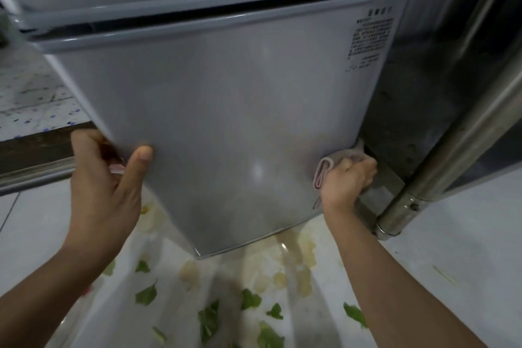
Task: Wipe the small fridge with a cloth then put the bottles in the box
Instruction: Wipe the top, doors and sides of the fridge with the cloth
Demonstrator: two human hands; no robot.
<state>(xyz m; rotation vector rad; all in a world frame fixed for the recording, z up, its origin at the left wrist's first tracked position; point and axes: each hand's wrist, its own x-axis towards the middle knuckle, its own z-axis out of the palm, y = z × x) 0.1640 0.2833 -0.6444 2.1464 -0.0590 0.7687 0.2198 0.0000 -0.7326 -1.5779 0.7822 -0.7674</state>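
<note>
Right hand (348, 178) is bunching cloth (327, 171) at fridge door (220, 110) hinge edge, left hand (104, 178) is clasping opposite edge; door risks pinching cloth.

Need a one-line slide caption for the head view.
Left hand grips the grey fridge door edge while right hand presses a pink cloth against its lower corner.

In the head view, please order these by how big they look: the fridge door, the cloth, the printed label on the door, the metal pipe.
1. fridge door, by far the largest.
2. metal pipe, long but narrow.
3. printed label.
4. cloth, mostly hidden under the right hand, so its true size is unsure.
</note>
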